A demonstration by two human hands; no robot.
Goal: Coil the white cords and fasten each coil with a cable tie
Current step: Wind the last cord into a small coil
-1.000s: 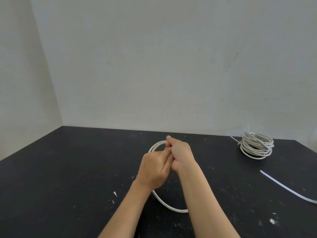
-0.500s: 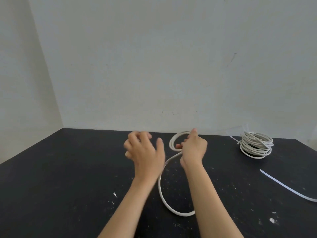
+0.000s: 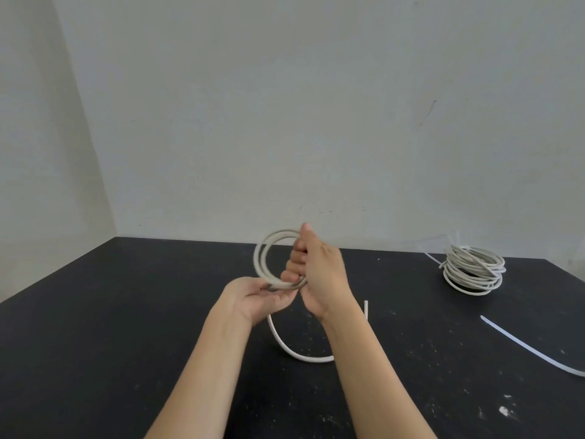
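no readable text, no labels, no brand marks, no numbers or signs on anything in view

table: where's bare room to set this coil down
The left half of the table, from the left wall to the left hand, is bare. A smaller patch lies between the right hand and the white strip. Crowded: the far right corner with the bundled cord, and the middle, under the held cord and its tail.

The cord (image 3: 258, 261) has a smooth, matt white plastic sheath, and the bundle (image 3: 474, 270) of cord looks the same, slightly greyer. The table (image 3: 110, 327) is matt black, faintly rough and flecked with pale specks; the wall (image 3: 285, 122) is flat matt paint with a few scuffs
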